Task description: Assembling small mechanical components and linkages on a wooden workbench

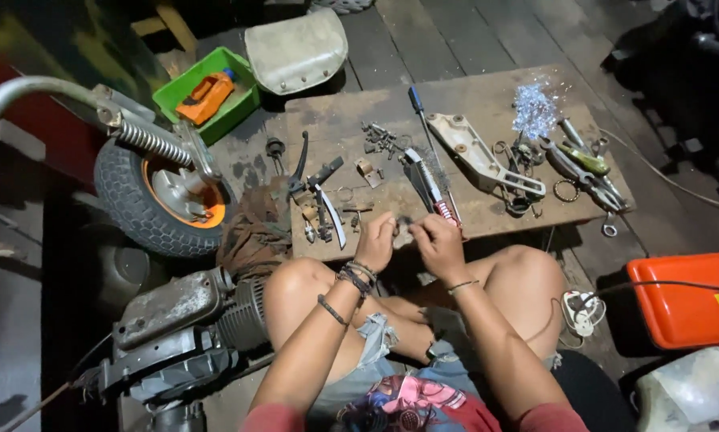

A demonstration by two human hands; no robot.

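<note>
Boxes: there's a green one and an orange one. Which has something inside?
The green box, top left beside the wheel, holds an orange tool. The orange box, on the right, is shut.

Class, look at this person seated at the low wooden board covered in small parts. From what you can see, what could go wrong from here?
1. Both hands, left hand and right hand, pinch a small part at the board's near edge; dropped, it could fall between the knees.
2. Loose screws and bits lie scattered unsorted and could be knocked off or mixed up.
3. The wrenches overhang the right edge and may slide off.
</note>
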